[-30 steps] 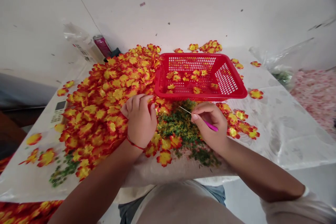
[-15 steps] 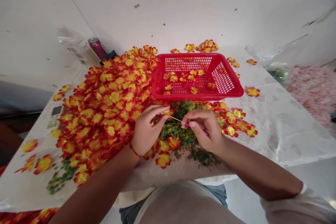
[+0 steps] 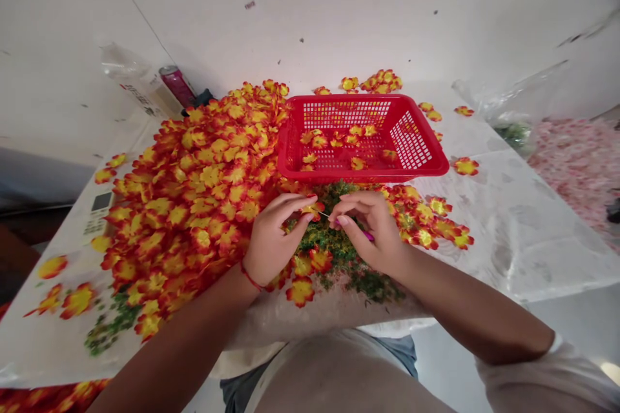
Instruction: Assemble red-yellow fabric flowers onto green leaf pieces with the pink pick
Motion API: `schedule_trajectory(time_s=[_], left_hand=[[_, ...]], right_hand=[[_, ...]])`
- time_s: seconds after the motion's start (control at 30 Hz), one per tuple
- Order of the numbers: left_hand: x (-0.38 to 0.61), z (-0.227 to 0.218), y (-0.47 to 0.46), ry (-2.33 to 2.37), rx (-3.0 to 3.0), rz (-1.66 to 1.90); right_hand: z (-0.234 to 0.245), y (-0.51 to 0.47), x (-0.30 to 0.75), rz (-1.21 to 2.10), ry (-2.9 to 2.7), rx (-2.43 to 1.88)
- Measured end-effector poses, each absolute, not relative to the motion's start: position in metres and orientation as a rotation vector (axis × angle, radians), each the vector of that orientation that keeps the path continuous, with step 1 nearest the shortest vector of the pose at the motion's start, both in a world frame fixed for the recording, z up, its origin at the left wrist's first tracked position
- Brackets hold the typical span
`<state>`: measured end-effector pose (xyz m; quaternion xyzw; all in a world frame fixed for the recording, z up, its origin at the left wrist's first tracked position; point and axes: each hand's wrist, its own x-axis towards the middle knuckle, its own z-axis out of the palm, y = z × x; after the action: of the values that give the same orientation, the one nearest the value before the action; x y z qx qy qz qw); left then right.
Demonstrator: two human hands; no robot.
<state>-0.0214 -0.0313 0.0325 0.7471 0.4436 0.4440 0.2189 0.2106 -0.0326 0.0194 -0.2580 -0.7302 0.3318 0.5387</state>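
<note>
Between thumb and fingers, my left hand (image 3: 277,230) pinches a yellow-and-red artificial flower (image 3: 312,209). My right hand (image 3: 372,230) is closed on a thin needle-like tool with a purple handle (image 3: 368,236). The tool's fine metal shaft (image 3: 325,213) points left and its tip meets the flower; whether it passes through is too small to tell. Under both hands lies a heap of small green artificial sprigs (image 3: 334,245). A large pile of the same flowers (image 3: 194,200) spreads beside my left hand, and a smaller group (image 3: 431,216) lies beyond my right wrist.
A red plastic basket (image 3: 363,174) with several flowers inside stands just beyond my hands. At the left are a white remote control (image 3: 97,211), a drink can (image 3: 177,85) and a plastic bag (image 3: 140,87). Pink flowers (image 3: 576,161) are massed off the table's right side.
My right hand has moved slightly left toward the flower, and less of the metal shaft shows between the hands. My left hand still pinches the flower.
</note>
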Motion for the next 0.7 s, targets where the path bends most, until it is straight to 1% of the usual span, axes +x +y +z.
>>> schedule_trajectory(time_s=[0.1,0.23,0.3,0.43,0.53,0.6,0.7], left_hand=[[-0.019,0.032,-0.033,1.178,2.154,1.210],[-0.015,0.031,-0.037,1.051,2.277,1.169],[-0.015,0.031,-0.039,0.982,2.328,1.132],[-0.016,0.032,-0.040,0.862,2.290,1.099],[-0.017,0.033,-0.041,0.806,2.194,1.173],[-0.017,0.034,-0.042,0.861,2.150,1.275],[-0.020,0.034,-0.041,1.104,2.146,1.431]], right_hand=[[0.021,-0.032,0.211,0.780,-1.766,-0.658],[0.026,-0.029,0.212,0.581,-1.887,-0.825],[0.028,-0.029,0.212,0.545,-1.945,-0.847],[0.029,-0.035,0.211,0.683,-1.919,-0.815],[0.028,-0.041,0.212,0.720,-1.827,-0.826],[0.027,-0.041,0.213,0.745,-1.737,-0.837],[0.023,-0.039,0.214,0.805,-1.584,-0.829]])
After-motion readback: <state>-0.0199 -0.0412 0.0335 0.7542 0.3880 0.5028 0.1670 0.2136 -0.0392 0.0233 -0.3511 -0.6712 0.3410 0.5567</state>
